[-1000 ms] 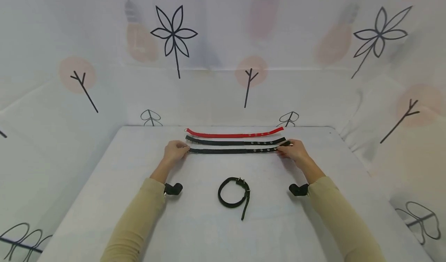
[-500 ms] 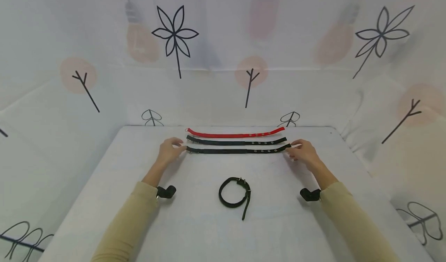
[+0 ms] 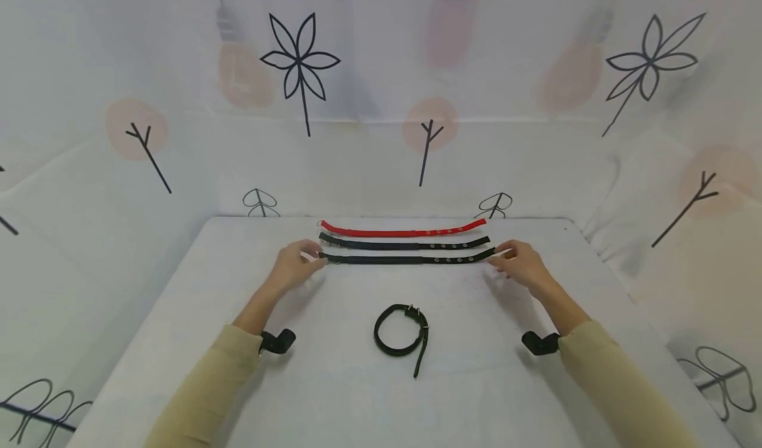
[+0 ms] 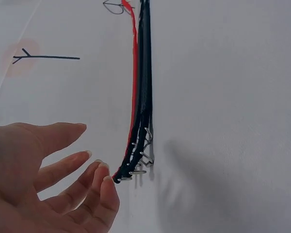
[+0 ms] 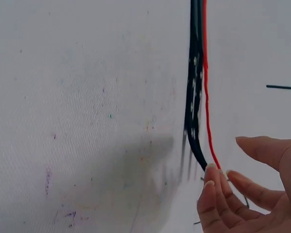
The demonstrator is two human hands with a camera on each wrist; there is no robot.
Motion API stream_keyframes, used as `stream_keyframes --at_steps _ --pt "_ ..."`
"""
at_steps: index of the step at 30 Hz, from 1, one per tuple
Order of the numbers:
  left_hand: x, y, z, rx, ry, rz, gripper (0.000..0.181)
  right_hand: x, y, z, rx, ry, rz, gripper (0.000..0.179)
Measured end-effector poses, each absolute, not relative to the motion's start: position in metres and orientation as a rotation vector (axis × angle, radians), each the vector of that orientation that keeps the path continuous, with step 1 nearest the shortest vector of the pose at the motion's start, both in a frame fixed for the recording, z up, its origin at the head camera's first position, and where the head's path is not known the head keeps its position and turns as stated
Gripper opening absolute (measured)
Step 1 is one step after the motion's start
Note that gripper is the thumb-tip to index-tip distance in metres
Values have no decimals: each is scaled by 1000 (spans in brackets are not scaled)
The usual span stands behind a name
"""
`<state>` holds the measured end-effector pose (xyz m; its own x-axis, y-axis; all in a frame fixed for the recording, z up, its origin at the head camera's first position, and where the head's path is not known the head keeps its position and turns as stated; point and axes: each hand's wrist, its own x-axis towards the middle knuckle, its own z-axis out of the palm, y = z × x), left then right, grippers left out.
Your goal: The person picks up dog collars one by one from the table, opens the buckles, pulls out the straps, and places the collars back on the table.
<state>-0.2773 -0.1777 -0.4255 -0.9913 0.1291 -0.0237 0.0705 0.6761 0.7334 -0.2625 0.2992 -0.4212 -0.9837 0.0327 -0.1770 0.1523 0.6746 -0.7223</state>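
Three collars lie stretched side by side across the far part of the table: a red collar [image 3: 381, 233] at the back, a black collar [image 3: 387, 244] in the middle and another black collar [image 3: 381, 260] in front. My left hand [image 3: 292, 266] is at the front collar's buckle end, thumb well apart from loosely bent fingers; metal rings [image 4: 145, 158] show there in the left wrist view. At the eyelet end, my right hand [image 3: 524, 266] has its fingertips at or against the tip, thumb apart. Neither hand grips. Nearer me lies a black collar buckled into a loop [image 3: 400, 352], its tail hanging free.
The white table [image 3: 333, 395] ends at a patterned cloth backdrop [image 3: 369, 163] just behind the red collar. Similar cloth rises at both sides. A black wrist camera [image 3: 278, 342] sits on the left wrist, another camera [image 3: 540, 343] on the right.
Both hands held the ends of the front black collar, then let go. The right hand and both forearms have moved outward; the left hand shifted out and slightly back. The collar's right end now shows.
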Motion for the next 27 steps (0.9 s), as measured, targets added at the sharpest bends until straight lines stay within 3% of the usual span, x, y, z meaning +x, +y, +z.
stream_keyframes --at_steps 27 --pt "-241 -106 -444 633 2551 1143 33 -226 217 -442 -469 2502 -1096 28"
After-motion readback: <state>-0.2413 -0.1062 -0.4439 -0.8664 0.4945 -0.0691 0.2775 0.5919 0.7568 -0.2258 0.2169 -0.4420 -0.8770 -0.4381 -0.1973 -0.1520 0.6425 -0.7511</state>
